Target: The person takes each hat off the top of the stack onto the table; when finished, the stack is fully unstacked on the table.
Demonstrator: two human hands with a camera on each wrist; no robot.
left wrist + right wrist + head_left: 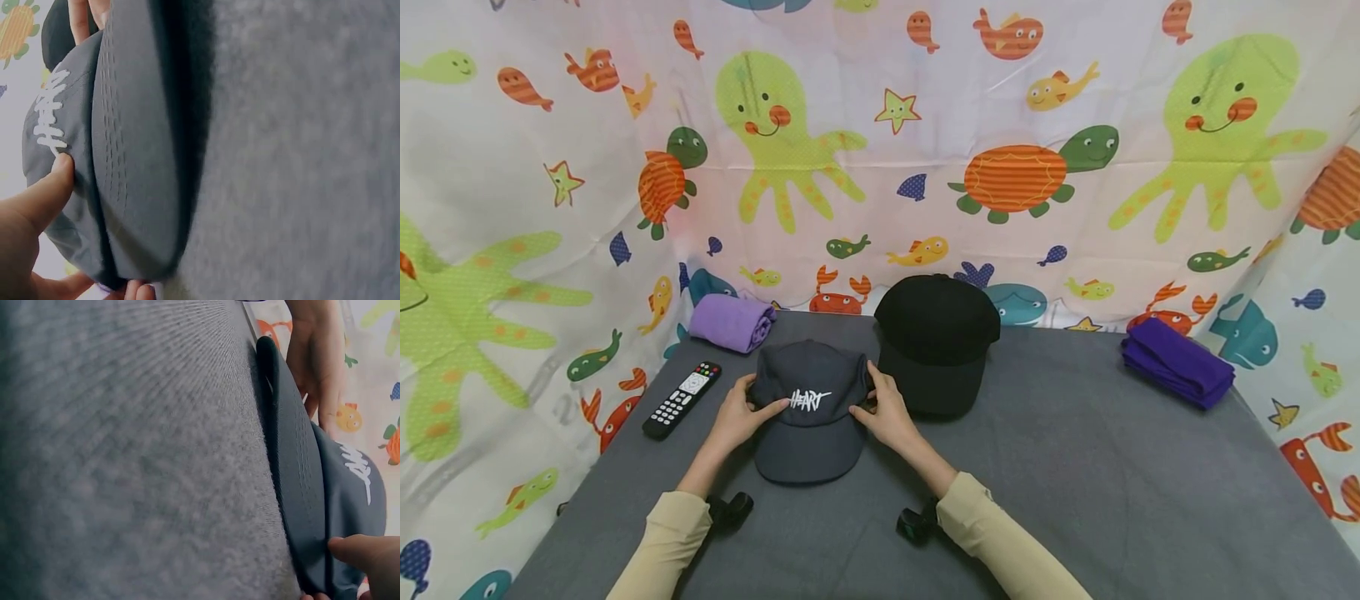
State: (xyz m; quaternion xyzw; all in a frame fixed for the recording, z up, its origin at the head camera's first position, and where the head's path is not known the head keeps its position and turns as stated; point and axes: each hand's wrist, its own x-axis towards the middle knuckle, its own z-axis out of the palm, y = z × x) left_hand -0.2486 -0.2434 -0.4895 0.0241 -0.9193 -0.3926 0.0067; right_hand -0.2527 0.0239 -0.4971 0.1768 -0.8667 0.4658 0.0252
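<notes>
A dark grey baseball cap [811, 454] with white "HEART" lettering lies on the grey cloth, its brim toward me. My left hand [739, 414] holds the cap's left side, thumb on the front panel beside the lettering and fingers tucked at the edge. On the other side my right hand [889, 412] grips the cap with its thumb near the brim seam. In the left wrist view the left thumb [50, 194] presses the crown, and some fingertips show under the brim. The right wrist view shows the right thumb [359, 550] on the cap near the brim.
A black cap [936, 333] sits just right of the grey one. Left of it lie a black remote control [682, 401] and a rolled lilac cloth [732, 322]. A folded dark purple cloth [1177, 363] is at the far right. A sea-animal curtain [925, 108] surrounds the table.
</notes>
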